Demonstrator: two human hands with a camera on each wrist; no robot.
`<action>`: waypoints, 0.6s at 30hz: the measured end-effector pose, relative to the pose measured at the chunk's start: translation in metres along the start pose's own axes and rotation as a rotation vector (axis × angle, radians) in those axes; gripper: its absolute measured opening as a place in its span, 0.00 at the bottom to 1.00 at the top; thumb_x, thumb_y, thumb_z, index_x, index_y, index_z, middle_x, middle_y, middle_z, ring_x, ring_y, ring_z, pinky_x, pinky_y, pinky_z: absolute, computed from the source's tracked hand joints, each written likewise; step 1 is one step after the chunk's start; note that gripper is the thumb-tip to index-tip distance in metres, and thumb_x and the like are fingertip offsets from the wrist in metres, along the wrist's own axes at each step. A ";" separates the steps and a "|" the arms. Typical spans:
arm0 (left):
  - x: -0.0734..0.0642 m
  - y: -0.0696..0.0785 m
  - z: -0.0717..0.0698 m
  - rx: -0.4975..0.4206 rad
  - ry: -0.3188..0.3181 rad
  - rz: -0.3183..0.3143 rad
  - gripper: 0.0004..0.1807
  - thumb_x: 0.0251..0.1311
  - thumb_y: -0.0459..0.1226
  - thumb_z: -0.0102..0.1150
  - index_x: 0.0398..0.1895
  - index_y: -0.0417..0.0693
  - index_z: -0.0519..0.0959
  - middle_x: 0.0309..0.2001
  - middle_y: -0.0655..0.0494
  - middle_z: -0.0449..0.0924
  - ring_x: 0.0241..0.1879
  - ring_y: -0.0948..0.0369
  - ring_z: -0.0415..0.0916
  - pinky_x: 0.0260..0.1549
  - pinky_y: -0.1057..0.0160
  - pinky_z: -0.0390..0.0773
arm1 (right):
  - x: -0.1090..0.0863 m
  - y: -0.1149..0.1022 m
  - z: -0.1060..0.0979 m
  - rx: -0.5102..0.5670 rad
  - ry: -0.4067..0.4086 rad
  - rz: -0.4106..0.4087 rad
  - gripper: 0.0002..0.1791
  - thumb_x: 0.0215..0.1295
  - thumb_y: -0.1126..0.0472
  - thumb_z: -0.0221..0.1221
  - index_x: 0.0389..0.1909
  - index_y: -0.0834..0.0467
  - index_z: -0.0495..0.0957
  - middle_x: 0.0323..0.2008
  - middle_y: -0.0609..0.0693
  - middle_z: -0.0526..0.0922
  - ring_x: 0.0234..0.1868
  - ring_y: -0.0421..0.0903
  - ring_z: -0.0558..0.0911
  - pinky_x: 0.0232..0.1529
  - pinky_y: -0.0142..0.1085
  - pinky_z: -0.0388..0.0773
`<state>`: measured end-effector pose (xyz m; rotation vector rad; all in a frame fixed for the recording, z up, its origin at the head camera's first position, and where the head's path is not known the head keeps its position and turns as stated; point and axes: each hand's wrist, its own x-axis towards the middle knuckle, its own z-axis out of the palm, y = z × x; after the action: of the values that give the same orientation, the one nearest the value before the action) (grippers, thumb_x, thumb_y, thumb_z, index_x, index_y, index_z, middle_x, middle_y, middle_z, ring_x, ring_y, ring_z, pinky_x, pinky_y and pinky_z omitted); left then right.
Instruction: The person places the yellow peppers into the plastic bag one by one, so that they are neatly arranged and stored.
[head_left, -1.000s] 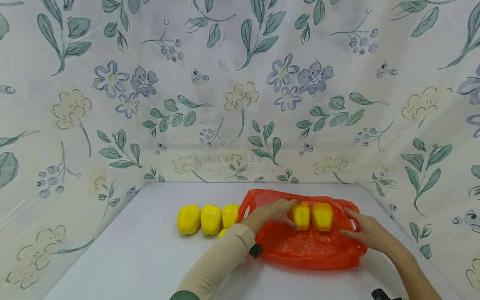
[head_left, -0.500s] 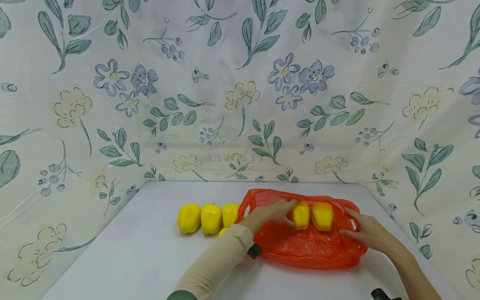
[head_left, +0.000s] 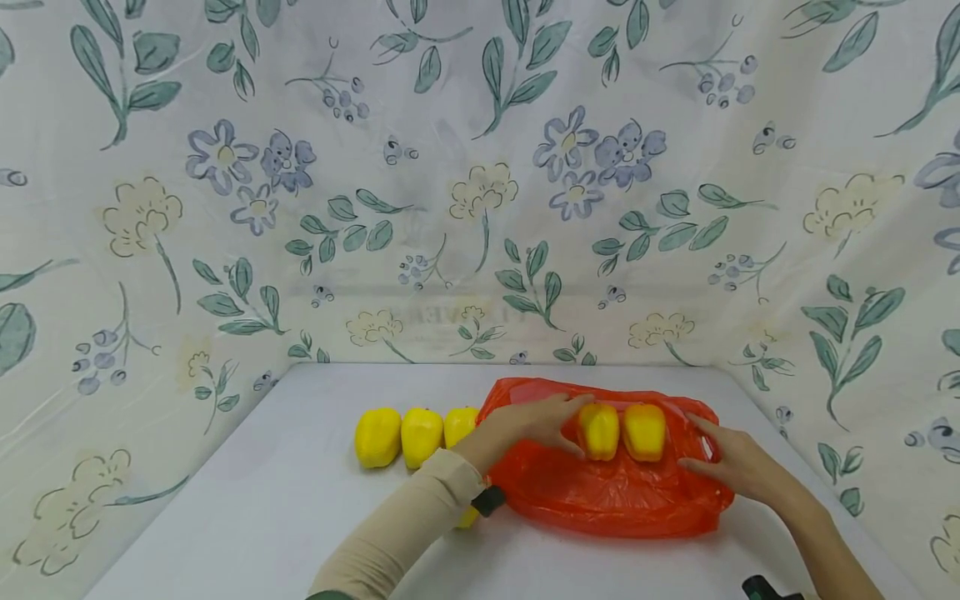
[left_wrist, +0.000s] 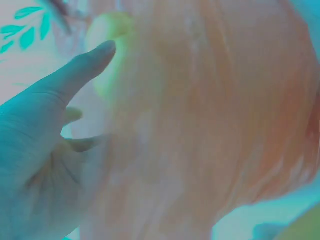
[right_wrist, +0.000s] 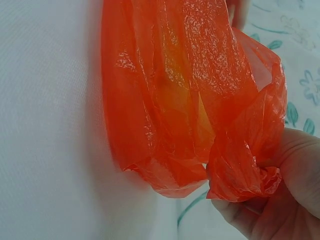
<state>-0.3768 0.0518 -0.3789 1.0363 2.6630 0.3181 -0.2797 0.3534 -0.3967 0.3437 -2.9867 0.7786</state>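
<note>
A red plastic bag (head_left: 600, 512) lies spread with its mouth open. Two yellow bell peppers, a left one (head_left: 600, 433) and a right one (head_left: 644, 433), sit side by side in it. My left hand (head_left: 542, 421) is over the bag, thumb and fingers spread apart, just left of the left pepper. The left wrist view is blurred and tinted, with a yellow pepper (left_wrist: 107, 32) beyond the thumb. At the bag's right side, my right hand (head_left: 731, 462) grips its edge. In the right wrist view, thumb and fingers pinch the bunched plastic (right_wrist: 245, 175).
More yellow peppers stand in a row left of the bag, the outermost pepper (head_left: 378, 437) farthest out. Another pepper (head_left: 467, 518) is mostly hidden under my left forearm. The white tabletop (head_left: 247, 508) ends at a floral curtain (head_left: 420, 250) behind and on both sides.
My left hand has let go of the left pepper and drawn back a little to the left, its forearm shifting with it. The right hand keeps its grip on the bag's edge.
</note>
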 end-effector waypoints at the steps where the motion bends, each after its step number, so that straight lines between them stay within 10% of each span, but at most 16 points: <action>1: -0.005 0.000 -0.003 0.008 -0.002 0.013 0.48 0.55 0.57 0.65 0.77 0.71 0.50 0.76 0.62 0.56 0.75 0.58 0.53 0.69 0.49 0.66 | 0.000 0.000 0.000 0.000 0.000 0.000 0.47 0.57 0.50 0.69 0.68 0.72 0.60 0.51 0.68 0.79 0.40 0.48 0.77 0.36 0.39 0.86; 9: -0.051 -0.008 -0.026 0.036 0.073 0.193 0.40 0.58 0.54 0.65 0.74 0.64 0.61 0.72 0.66 0.64 0.72 0.61 0.60 0.67 0.54 0.70 | -0.001 -0.002 0.000 0.000 -0.002 0.021 0.47 0.56 0.50 0.69 0.69 0.72 0.60 0.53 0.70 0.78 0.41 0.49 0.78 0.36 0.40 0.86; 18: -0.121 -0.032 -0.034 -0.124 0.244 0.223 0.33 0.60 0.53 0.63 0.69 0.69 0.67 0.64 0.69 0.73 0.62 0.64 0.71 0.57 0.61 0.78 | -0.001 -0.002 0.000 0.010 0.002 0.010 0.46 0.57 0.51 0.68 0.69 0.72 0.59 0.50 0.66 0.80 0.38 0.46 0.77 0.33 0.35 0.85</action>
<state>-0.3227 -0.0580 -0.3361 1.3331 2.6937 0.6864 -0.2779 0.3520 -0.3964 0.3278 -2.9860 0.7943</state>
